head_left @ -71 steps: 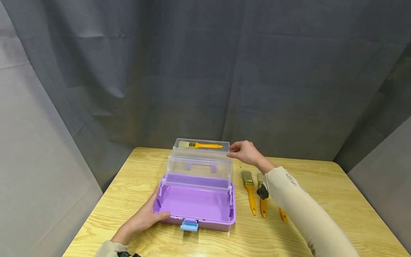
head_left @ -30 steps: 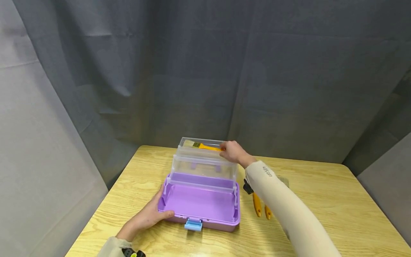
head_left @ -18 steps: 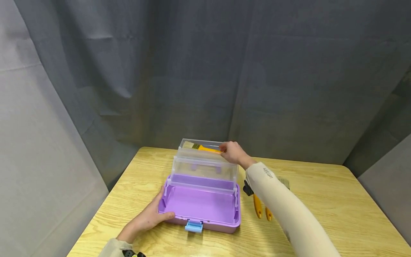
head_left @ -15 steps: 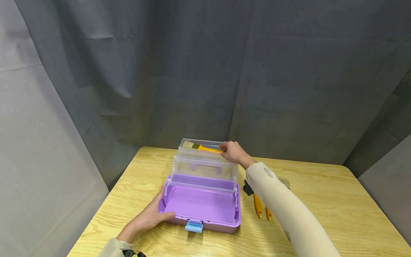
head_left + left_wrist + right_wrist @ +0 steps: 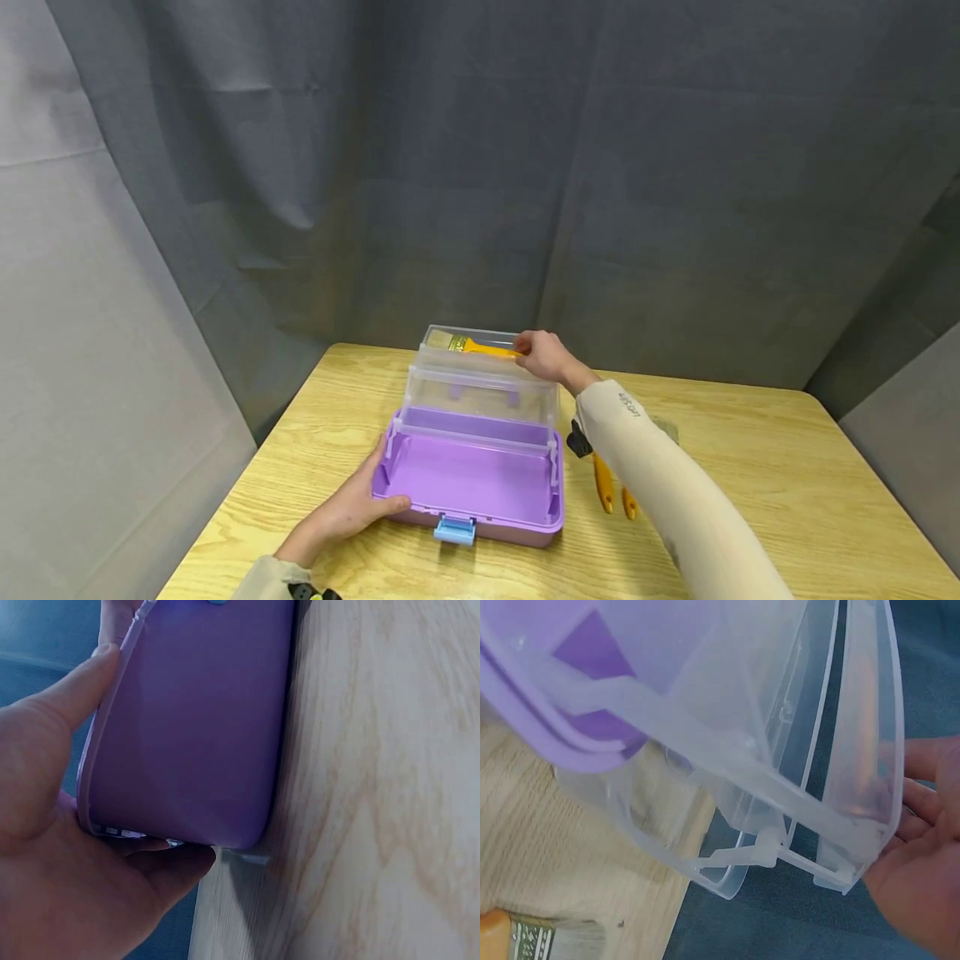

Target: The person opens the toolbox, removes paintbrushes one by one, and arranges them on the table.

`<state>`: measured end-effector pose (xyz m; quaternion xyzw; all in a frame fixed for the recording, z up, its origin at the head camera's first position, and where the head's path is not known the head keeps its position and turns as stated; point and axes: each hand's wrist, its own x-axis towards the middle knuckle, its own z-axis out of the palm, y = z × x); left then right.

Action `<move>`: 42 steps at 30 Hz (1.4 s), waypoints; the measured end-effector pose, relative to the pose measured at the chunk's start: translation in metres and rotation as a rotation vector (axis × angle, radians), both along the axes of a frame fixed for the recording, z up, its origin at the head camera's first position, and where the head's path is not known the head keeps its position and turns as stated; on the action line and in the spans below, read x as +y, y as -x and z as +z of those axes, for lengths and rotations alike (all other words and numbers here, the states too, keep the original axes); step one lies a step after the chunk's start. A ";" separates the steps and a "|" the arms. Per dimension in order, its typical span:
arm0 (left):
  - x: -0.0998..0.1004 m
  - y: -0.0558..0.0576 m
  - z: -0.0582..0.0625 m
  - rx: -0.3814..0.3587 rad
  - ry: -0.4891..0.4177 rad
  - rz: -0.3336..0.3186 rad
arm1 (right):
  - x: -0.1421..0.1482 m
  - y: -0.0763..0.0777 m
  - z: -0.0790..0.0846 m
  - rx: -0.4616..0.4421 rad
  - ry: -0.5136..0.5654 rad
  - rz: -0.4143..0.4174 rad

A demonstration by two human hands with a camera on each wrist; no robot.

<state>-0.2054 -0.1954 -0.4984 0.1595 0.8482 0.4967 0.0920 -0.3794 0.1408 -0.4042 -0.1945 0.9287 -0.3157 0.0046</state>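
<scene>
A purple storage box (image 5: 506, 527) stands with its clear trays raised in tiers behind it and its blue latch (image 5: 454, 530) folded down in front. My left hand (image 5: 348, 504) grips its front left corner, thumb over the rim. The left wrist view shows the fingers around the wall. In the top clear tray (image 5: 465, 361) lies a paintbrush (image 5: 487, 347) with pale bristles to the left and an orange handle. At the tray's right end, my right hand (image 5: 549, 357) pinches the handle's tip. In the right wrist view the tray's wall partly blurs the fingers and handle.
More paintbrushes lie on the wooden table right of the box. Two orange handles, a nearer one (image 5: 603, 485) and another (image 5: 629, 503), show beside my right sleeve (image 5: 667, 475), which covers the rest. A grey curtain (image 5: 480, 167) hangs behind the table.
My right hand has moved left from beside the top tray onto the brush handle. The handle's end now sits slightly lower. In the last half second almost nothing has moved; the left hand keeps its hold.
</scene>
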 end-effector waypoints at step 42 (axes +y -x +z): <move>-0.005 0.004 0.003 -0.005 -0.044 -0.008 | 0.023 -0.045 0.028 -0.210 0.637 -0.172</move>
